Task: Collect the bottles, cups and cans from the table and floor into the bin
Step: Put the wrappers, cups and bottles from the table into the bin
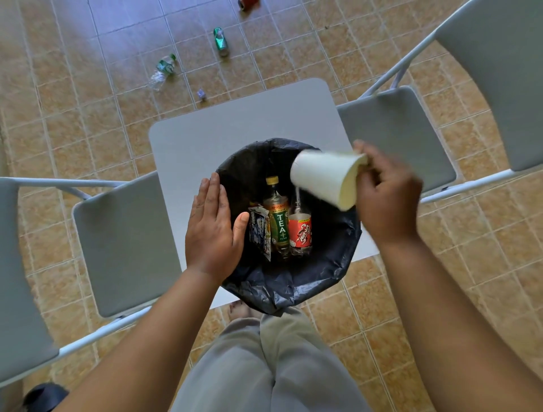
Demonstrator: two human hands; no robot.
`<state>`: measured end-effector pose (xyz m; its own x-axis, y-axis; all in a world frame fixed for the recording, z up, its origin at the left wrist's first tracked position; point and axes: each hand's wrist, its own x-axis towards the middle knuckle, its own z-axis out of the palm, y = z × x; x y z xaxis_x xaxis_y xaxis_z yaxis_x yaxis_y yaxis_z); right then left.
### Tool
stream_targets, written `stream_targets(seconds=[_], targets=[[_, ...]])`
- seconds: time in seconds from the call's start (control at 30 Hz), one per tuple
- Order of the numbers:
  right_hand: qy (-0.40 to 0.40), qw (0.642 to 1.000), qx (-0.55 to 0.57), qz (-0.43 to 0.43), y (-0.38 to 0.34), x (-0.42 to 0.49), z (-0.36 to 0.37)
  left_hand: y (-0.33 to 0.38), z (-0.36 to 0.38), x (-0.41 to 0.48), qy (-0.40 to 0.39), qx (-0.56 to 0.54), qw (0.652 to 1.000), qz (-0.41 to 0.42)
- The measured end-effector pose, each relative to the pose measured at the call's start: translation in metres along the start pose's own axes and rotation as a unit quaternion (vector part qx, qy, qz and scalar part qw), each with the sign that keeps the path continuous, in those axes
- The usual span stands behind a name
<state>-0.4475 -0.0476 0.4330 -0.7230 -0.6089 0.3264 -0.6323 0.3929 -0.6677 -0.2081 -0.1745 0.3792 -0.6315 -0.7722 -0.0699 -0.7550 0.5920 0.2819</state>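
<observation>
A bin lined with a black bag [293, 282] stands on the small grey table [235, 117]. Inside lie a tea bottle [277, 223], a red-labelled bottle [299, 232] and a blue-white wrapper [260, 230]. My right hand [388, 197] pinches the rim of a white paper cup [326, 179], tilted on its side over the bin's right edge. My left hand [210, 229] rests flat, fingers straight, on the bin's left rim. On the floor beyond the table lie a clear bottle with a green label [163, 70], a green can [221, 41] and a red can [248, 3].
Grey folding chairs flank the table, one at the left [123, 244] and one at the right [396, 141]. A small crumpled object [201, 94] lies on the tiled floor near the table's far edge. My legs and a bare foot [238, 308] are just below the bin.
</observation>
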Motion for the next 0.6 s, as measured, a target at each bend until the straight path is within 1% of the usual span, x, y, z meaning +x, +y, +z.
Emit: stream_targets(seconds=[0.1,0.2,0.27,0.33,0.4,0.43,0.53,0.6], targets=[[-0.156,0.986,-0.013,0.052,-0.020,-0.044,0.020,0.000,0.000,0.000,0.000,-0.003,1.000,0.000],[-0.276,0.952,-0.078,0.104,-0.021,-0.071,0.047,0.000,0.000,-0.001,0.002,-0.006,1.000,0.002],[-0.319,0.934,-0.079,0.141,-0.021,-0.077,0.064,-0.001,0.000,-0.001,0.006,-0.005,1.000,0.004],[-0.337,0.926,-0.066,0.157,-0.024,-0.079,0.077,-0.002,0.001,-0.001,0.008,-0.003,1.000,0.005],[-0.333,0.930,-0.065,0.142,-0.027,-0.078,0.081,-0.003,0.001,-0.001,0.006,0.000,1.000,0.009],[-0.312,0.940,-0.063,0.122,-0.028,-0.076,0.079,-0.004,0.001,-0.001,0.005,0.003,1.000,0.010],[-0.208,0.976,-0.055,0.043,-0.024,-0.072,0.063,-0.003,0.001,-0.001,0.001,0.002,1.000,0.010],[-0.131,0.989,-0.075,-0.007,-0.019,-0.072,0.049,-0.003,0.000,-0.001,0.000,-0.001,1.000,0.010]])
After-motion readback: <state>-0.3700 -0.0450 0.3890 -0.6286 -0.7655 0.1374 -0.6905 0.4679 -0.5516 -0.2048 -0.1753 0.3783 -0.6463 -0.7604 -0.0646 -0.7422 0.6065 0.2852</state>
